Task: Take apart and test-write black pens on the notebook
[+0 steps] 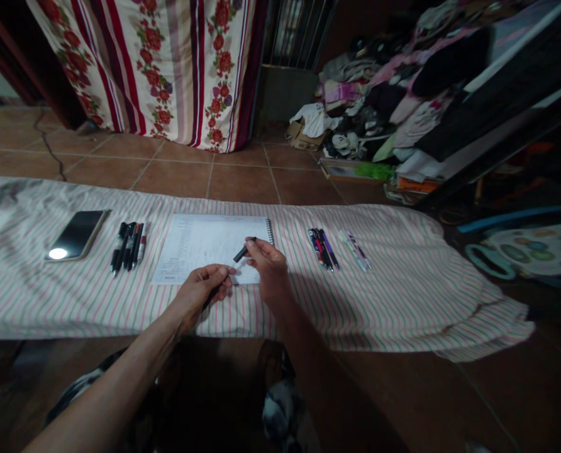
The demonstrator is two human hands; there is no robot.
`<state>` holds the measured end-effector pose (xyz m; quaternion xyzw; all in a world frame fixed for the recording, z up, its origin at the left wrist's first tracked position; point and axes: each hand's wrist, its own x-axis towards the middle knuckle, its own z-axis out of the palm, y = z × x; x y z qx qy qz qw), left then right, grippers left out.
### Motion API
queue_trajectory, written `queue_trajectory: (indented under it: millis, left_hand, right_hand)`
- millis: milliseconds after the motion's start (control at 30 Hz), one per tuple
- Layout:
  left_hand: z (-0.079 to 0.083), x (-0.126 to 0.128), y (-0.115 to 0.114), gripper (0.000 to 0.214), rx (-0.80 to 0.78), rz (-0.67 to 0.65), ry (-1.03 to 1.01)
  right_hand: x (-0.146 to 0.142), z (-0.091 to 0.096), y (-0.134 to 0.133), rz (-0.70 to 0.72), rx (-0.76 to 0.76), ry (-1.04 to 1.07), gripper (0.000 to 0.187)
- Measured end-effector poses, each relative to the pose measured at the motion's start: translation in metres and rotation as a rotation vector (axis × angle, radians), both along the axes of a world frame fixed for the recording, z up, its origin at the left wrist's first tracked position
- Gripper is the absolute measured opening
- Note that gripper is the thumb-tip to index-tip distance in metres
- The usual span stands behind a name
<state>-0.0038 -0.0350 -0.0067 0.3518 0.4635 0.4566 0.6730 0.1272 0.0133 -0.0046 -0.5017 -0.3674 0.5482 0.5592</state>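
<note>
Above the lower edge of a white spiral notebook (209, 242), both hands are close together. My left hand (209, 283) is closed, pinching a pen (232, 271) whose clear end shows past the fingertips; most of it is hidden by the fingers. My right hand (268, 258) pinches a black pen cap (241, 253), tilted and pointing down toward the pen. A small gap seems to lie between cap and pen. To the left several pens (128, 245) lie side by side. Right of the notebook are a group of dark and purple pens (324, 250) and some pale pens (355, 250).
A smartphone (77, 234) lies at the left on the striped cloth (403, 270). Beyond the cloth are the tiled floor (177, 176), a floral curtain (181, 69) and a heap of clothes (379, 94). A pale blue-edged object (535, 248) stands at the right.
</note>
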Motion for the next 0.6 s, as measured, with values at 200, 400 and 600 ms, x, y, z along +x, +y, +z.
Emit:
queue_trajectory:
  millis: [200, 400, 600]
  left_hand:
    - [0.002, 0.003, 0.0, 0.029, -0.031, 0.019, 0.033]
    - [0.008, 0.006, -0.002, 0.029, -0.074, 0.047, 0.113]
    - [0.006, 0.006, -0.001, 0.031, -0.056, 0.067, 0.116]
  right_hand:
    - [0.006, 0.002, 0.004, -0.048, -0.01, 0.042, 0.03]
    - [0.012, 0.004, 0.007, -0.065, -0.012, 0.058, 0.031]
    - [0.013, 0.001, 0.01, -0.096, -0.008, 0.063, 0.031]
